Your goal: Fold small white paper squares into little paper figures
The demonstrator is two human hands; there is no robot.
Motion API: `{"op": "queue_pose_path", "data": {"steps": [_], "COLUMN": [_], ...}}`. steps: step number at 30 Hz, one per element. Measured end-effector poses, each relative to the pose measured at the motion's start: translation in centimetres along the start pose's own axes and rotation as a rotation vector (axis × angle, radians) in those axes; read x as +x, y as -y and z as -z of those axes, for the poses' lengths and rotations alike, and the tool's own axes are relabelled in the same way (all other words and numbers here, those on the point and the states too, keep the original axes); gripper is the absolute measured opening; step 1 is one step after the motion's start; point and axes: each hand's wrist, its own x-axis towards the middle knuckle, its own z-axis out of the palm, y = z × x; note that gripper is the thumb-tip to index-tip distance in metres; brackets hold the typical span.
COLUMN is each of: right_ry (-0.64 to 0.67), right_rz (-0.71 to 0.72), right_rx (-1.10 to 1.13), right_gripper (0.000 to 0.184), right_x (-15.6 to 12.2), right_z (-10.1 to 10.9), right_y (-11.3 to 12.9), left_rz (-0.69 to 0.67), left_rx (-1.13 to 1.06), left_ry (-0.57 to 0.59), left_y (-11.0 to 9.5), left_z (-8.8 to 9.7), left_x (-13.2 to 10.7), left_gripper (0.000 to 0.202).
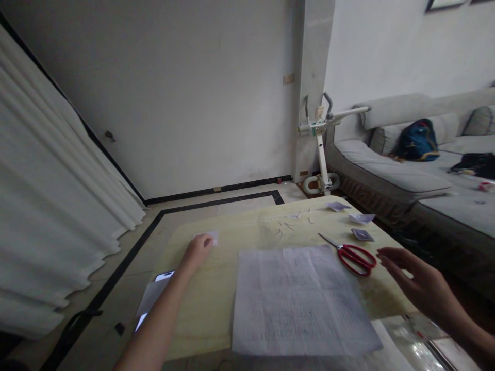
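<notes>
My left hand [201, 244] is over the far left part of the table, its fingers closed at a small square of white paper [215, 237]; the fingertips are partly hidden. My right hand [415, 275] is held at the right edge, thumb and fingers apart with nothing between them. Just left of its fingertips lies a pair of scissors [358, 259] with red handles, blades pointing to the far left. Between my hands a large creased printed sheet [294, 304] lies flat. Three small folded paper pieces, one of them a folded paper [362, 235], stand beyond the scissors.
Thin paper scraps [288, 225] are scattered on the far part of the yellowish table [209, 293]. A phone [164, 276], partly covered by paper, lies at the left edge behind my forearm. Beyond are an exercise machine [320, 149], a sofa [390, 170] and a curtain [50, 196].
</notes>
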Motion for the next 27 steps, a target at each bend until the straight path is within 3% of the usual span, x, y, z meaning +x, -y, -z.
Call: {"op": "queue_pose_path", "data": {"steps": [6,13,18,20,23,25,27], "right_ry": [0.067,0.070,0.045,0.001,-0.039,0.048,0.174], "right_rz": [-0.033,0.020,0.048,0.052,0.067,0.090,0.106], "right_rx": [0.062,0.111,0.132,0.123,0.211,0.361,0.524], "right_gripper": [0.046,0.040,0.035,0.032,0.025,0.024,0.039], "right_x": [-0.5,-1.1,-1.3,-1.4,-2.5,-3.7,-5.0], "right_z": [0.1,-1.1,-1.1,-0.8,-1.0,-1.8,-2.9], "right_y": [0.8,1.6,1.5,2.4,5.8,9.5,13.3], "left_rz": [0.087,0.132,0.096,0.088,0.078,0.063,0.070], "left_rx": [-0.032,-0.147,-0.274,-0.354,-0.530,-0.647,-0.874], "left_ry": [-0.057,-0.009,-0.163,-0.282,-0.430,-0.463,-0.438], "left_y": [-0.8,-2.3,-4.2,-5.8,-9.7,-13.2,-16.8], "left_z": [0.2,0.6,3.1,4.8,6.4,6.4,5.8], "left_x": [0.3,0.3,0.0,-0.8,-3.6,-6.3,-9.1], "left_gripper": [0.031,0.032,0.025,0.015,0.022,0.029,0.026]}}
